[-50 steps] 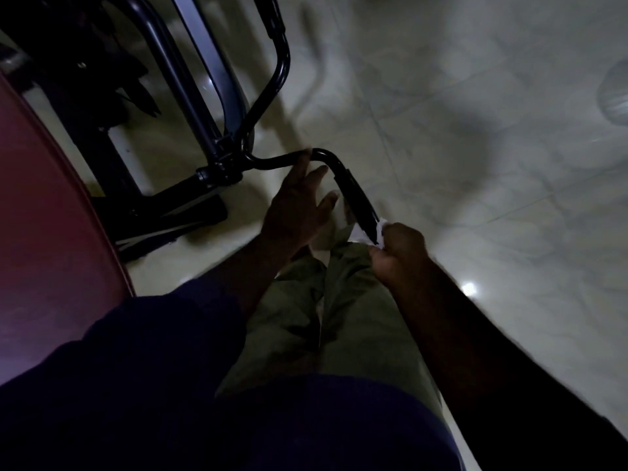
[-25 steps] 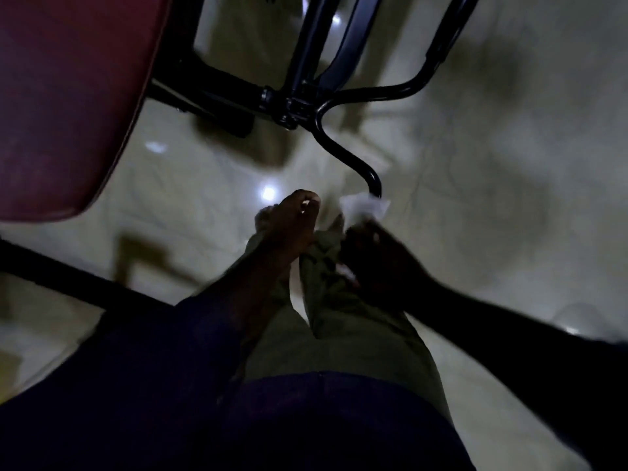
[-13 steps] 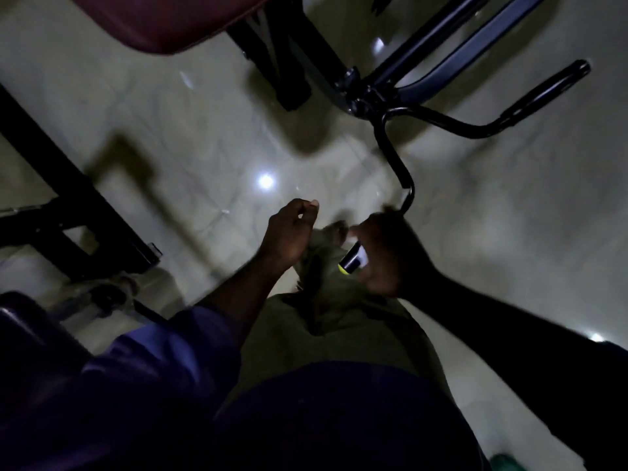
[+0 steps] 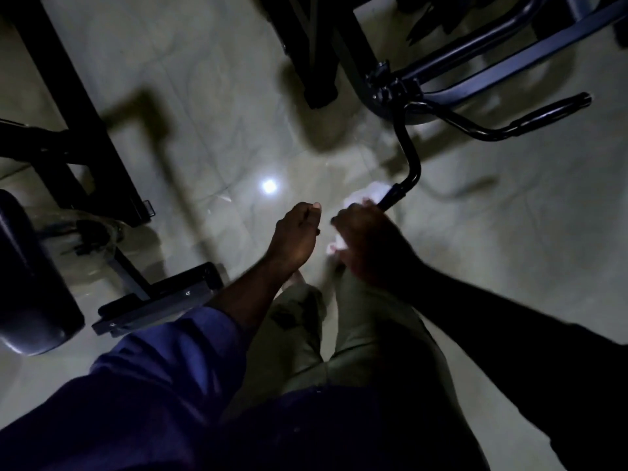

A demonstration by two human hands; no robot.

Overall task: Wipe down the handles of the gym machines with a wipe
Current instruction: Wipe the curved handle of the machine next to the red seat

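A black curved machine handle (image 4: 409,154) comes down from a joint at the upper right to my right hand (image 4: 370,243). That hand grips the handle's near end through a white wipe (image 4: 368,196), which bunches out above and left of the fingers. My left hand (image 4: 295,236) hangs just left of it with fingers loosely curled and holds nothing. A second handle (image 4: 543,112) of the same machine sticks out to the right, untouched.
Black machine frame bars (image 4: 475,59) cross the upper right. A dark post (image 4: 74,107) and foot plate (image 4: 159,300) stand at the left, with a black padded roller (image 4: 27,287) at the far left. The glossy tiled floor (image 4: 509,249) lies open to the right.
The view has swung, so the red seat has left the frame. My right hand stays on the near handle with the wipe showing again; my left hand came off the handle bar and hangs beside it.
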